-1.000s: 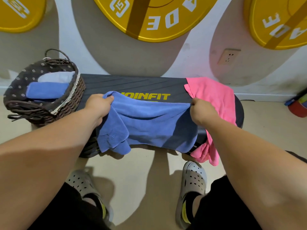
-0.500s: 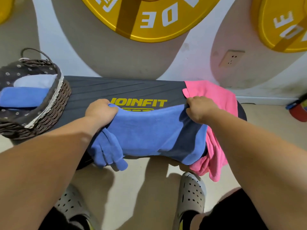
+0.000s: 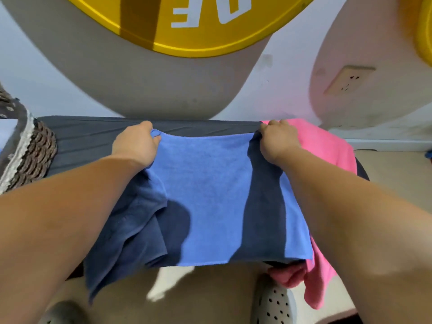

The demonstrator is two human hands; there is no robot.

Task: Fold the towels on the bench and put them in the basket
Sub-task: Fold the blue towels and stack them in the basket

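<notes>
The left hand (image 3: 136, 142) pinches the far left corner of the blue towel (image 3: 210, 195) and the right hand (image 3: 278, 139) grips its far right corner. The towel lies spread across the dark counter (image 3: 93, 136), its near edge hanging over. A pink towel (image 3: 327, 148) lies partly under its right side, and the wicker basket (image 3: 35, 150) stands at the counter's left end

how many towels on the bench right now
2: blue towel spread across the bench middle, pink towel draped over its right end. More may hide in the cropped basket.
</notes>
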